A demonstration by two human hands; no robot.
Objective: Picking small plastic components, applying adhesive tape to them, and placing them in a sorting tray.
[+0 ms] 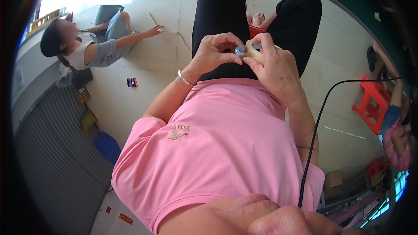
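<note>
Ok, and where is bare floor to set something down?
Floor shows bare between the dark packet and blue object, also between black cable and red stool. Crowded: left hand and right hand, close together around blue-grey piece and tape roll.

The head camera (fisheye) looks down at the hands (278, 66).

Hands (211, 56) (278, 67) close together, fingers (227, 38) curled, forearms (169, 95) angled inward
</note>
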